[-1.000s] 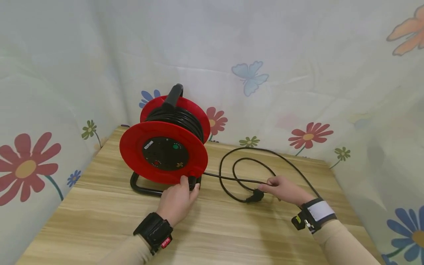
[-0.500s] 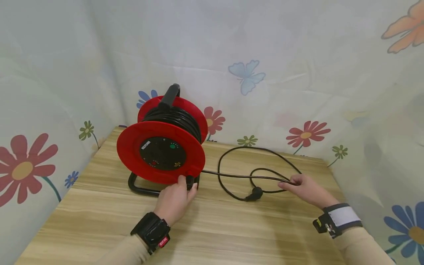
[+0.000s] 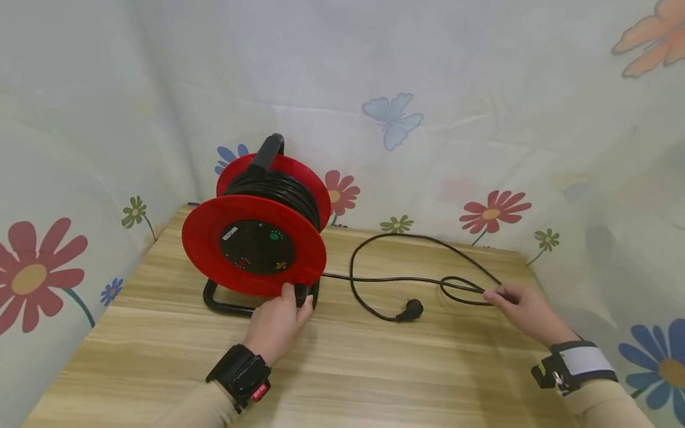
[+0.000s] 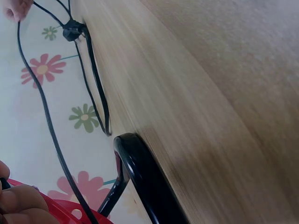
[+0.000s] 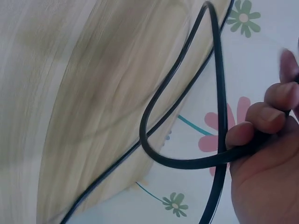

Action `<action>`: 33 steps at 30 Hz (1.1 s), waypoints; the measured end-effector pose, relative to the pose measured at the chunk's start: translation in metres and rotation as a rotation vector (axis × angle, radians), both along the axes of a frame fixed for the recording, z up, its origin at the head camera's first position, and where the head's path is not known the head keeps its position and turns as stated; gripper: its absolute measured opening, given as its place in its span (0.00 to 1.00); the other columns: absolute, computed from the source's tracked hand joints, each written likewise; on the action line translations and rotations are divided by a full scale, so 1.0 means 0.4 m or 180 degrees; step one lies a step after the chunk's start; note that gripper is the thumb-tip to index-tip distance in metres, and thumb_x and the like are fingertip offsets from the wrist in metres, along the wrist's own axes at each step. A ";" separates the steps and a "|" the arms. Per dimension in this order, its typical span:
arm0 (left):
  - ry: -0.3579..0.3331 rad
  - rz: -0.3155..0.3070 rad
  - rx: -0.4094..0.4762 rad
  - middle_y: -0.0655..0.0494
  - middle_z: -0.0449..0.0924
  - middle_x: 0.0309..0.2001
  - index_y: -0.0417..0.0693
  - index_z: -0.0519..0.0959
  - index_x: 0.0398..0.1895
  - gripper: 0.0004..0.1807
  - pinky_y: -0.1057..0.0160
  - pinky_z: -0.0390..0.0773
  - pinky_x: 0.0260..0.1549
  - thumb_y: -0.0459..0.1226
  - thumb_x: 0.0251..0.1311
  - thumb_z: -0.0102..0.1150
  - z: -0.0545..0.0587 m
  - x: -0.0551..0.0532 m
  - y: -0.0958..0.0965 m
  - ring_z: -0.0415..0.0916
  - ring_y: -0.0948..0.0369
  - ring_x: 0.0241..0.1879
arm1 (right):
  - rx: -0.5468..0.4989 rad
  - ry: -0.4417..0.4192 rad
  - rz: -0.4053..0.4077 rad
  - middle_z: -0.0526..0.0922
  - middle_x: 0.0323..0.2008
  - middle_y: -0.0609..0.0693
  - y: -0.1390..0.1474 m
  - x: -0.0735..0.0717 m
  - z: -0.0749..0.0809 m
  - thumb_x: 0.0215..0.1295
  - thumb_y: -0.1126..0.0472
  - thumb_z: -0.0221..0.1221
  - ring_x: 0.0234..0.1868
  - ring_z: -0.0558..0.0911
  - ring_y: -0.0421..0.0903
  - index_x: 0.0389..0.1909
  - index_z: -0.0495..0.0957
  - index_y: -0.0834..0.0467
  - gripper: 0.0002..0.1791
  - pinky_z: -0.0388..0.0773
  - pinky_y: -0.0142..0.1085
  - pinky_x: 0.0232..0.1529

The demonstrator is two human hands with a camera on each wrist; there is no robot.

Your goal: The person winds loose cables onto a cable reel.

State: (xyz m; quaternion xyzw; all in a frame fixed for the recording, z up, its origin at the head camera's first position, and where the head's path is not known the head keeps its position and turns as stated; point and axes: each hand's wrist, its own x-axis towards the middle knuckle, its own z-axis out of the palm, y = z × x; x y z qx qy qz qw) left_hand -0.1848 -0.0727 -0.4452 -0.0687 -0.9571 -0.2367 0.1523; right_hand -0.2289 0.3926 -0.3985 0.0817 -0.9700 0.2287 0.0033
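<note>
A red cable reel [image 3: 198,238] with black cable wound on its drum stands at the left of the table on a black tube frame [image 3: 230,308]. My left hand [image 3: 275,327] grips the black crank knob [image 3: 301,293] low on the reel's front disc. From the reel a black cable [image 3: 385,279] runs right to my right hand [image 3: 527,312], which holds it with curled fingers [image 5: 268,116]. Loops of the cable lie between the reel and that hand. The black plug [image 3: 412,310] at its end rests on the wood. In the left wrist view the knob is mostly hidden behind the fingers.
The wooden table [image 3: 342,368] ends at a white curtain [image 3: 299,59] printed with flowers and butterflies, behind and at both sides. A black carrying handle [image 3: 266,156] rises above the reel. Black straps with devices circle both wrists.
My right hand has moved to the right with the cable, drawing the small loop along and away from the plug. The left hand keeps its hold on the knob; the view has shifted slightly.
</note>
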 end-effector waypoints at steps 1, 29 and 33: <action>-0.0013 0.0003 -0.0005 0.60 0.60 0.08 0.43 0.64 0.26 0.19 0.64 0.56 0.06 0.51 0.59 0.43 -0.001 -0.001 -0.001 0.58 0.63 0.07 | 0.0028 0.0045 0.0037 0.69 0.21 0.48 0.000 -0.002 0.000 0.61 0.43 0.50 0.23 0.67 0.43 0.28 0.75 0.54 0.18 0.62 0.35 0.21; -0.0423 0.0175 0.0115 0.56 0.64 0.12 0.41 0.66 0.30 0.21 0.62 0.60 0.10 0.53 0.59 0.42 -0.063 0.003 -0.067 0.64 0.59 0.12 | 0.0299 -0.0087 0.0225 0.76 0.32 0.52 -0.068 -0.041 -0.055 0.66 0.44 0.42 0.29 0.70 0.46 0.33 0.76 0.55 0.21 0.65 0.40 0.30; -0.0425 0.0186 0.0120 0.56 0.65 0.12 0.41 0.66 0.31 0.22 0.61 0.60 0.10 0.53 0.59 0.42 -0.066 0.005 -0.073 0.64 0.59 0.12 | 0.0284 0.0049 0.0341 0.77 0.30 0.50 -0.078 -0.040 -0.057 0.66 0.48 0.45 0.28 0.70 0.45 0.31 0.76 0.56 0.17 0.66 0.41 0.31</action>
